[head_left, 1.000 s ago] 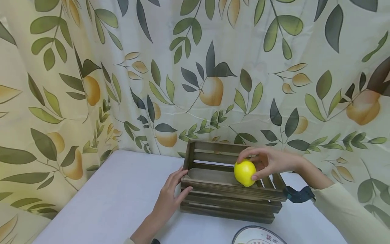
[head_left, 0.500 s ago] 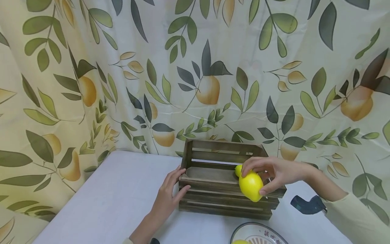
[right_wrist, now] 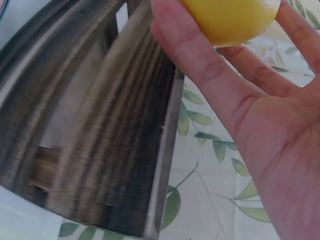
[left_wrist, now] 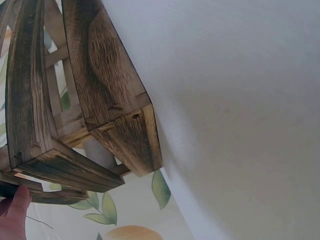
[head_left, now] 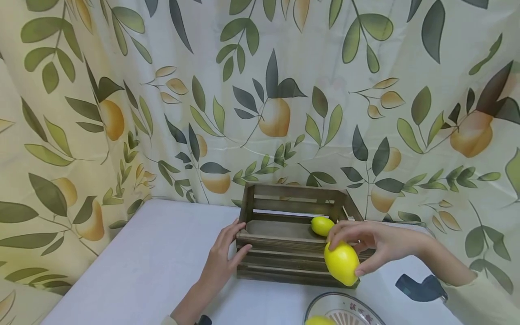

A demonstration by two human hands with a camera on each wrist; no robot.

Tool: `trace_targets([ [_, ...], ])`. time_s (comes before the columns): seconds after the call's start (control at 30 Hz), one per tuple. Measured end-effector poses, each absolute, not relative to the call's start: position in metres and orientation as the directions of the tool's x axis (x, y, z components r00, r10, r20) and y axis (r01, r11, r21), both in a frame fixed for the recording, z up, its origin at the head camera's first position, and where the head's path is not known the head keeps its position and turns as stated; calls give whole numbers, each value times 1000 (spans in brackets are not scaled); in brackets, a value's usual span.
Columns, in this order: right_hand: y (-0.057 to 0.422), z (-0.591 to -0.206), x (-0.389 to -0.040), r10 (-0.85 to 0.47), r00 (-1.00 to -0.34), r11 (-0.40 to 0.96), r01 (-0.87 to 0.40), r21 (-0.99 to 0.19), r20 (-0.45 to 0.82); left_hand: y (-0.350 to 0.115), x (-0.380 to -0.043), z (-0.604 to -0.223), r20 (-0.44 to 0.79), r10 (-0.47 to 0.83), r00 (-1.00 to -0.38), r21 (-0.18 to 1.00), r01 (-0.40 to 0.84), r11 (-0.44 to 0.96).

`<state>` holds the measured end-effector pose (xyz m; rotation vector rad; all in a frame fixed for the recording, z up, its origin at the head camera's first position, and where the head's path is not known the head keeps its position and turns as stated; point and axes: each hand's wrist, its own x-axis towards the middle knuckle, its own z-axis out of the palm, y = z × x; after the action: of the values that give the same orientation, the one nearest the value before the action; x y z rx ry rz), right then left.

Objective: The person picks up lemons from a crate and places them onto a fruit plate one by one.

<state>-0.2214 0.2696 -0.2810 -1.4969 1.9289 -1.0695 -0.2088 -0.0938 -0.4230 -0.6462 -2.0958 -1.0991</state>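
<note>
A slatted wooden crate (head_left: 280,259) stands on the white table. My left hand (head_left: 221,253) holds its front left corner, with the thumb on the front rail and the fingers at the side; the left wrist view shows a fingertip against the crate (left_wrist: 105,70). In front of the crate's right end, my right hand (head_left: 386,241) pinches a yellow lemon (head_left: 341,263) between thumb and fingers. The right wrist view shows this lemon (right_wrist: 232,22) only in part. Another lemon (head_left: 322,225) lies inside the crate, towards the right, partly hidden by the front rail.
A round patterned plate (head_left: 365,309) sits at the near edge of view, cut off by the frame, with a yellow lemon (head_left: 319,320) on it. A fruit-and-leaf printed curtain (head_left: 260,90) hangs behind the table. A dark curved device (head_left: 422,287) is at my right wrist.
My right hand has moved from above the crate towards me and slightly right, carrying the lemon down past the front rail. The lemon inside the crate has come into view. My left hand stays at the corner.
</note>
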Motion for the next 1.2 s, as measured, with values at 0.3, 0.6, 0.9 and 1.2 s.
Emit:
trace_targets([
  [0.3,272,-311,-217,-974,-218,56,-494,-867,61,-97,-209,-422,738,111,-666,520,665,535],
  [0.6,277,-348,-209,-964,-256,156,-328,-932,-72,-95,-211,-424,753,120,-647,511,689,514],
  [0.9,282,-380,-205,-948,-295,212,-294,-932,-122,-94,-210,-426,746,120,-655,521,686,508],
  [1.2,282,-394,-208,-951,-298,173,-299,-938,-80,-95,-210,-424,744,127,-656,521,689,505],
])
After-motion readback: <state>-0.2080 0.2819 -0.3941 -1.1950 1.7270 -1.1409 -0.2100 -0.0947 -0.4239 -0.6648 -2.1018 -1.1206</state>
